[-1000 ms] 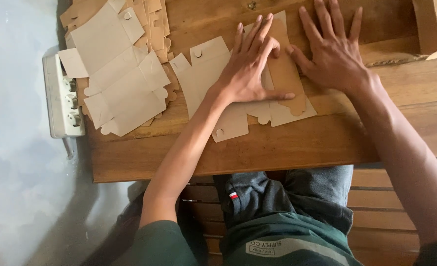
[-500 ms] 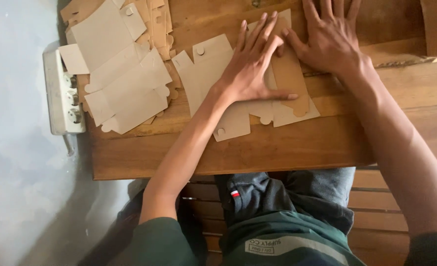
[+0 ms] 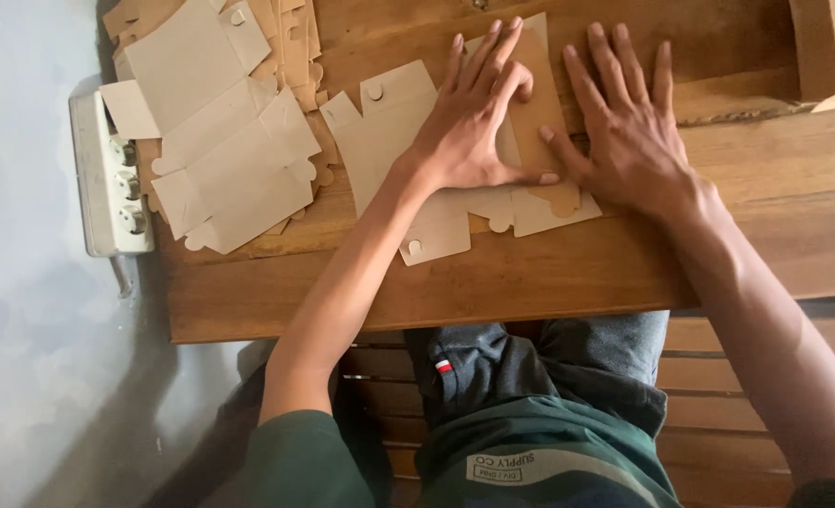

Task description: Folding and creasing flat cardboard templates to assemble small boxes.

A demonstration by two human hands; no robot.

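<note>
A flat die-cut cardboard box blank (image 3: 389, 141) lies on the wooden table (image 3: 530, 282). My left hand (image 3: 469, 122) presses flat on its middle, fingers spread and pointing away from me. My right hand (image 3: 624, 122) lies flat beside it on the blank's right edge, where a brown flap (image 3: 537, 113) is folded over; its thumb touches the flap. Neither hand grips anything; both press down with open palms.
A pile of several more flat cardboard blanks (image 3: 220, 122) sits at the table's left. A white power strip (image 3: 107, 179) lies on the grey floor off the left edge. A cardboard piece (image 3: 831, 47) stands at the top right. My legs are under the table.
Both hands stayed on the blank. My right hand slid down and left, closer to my left hand, onto the folded flap.
</note>
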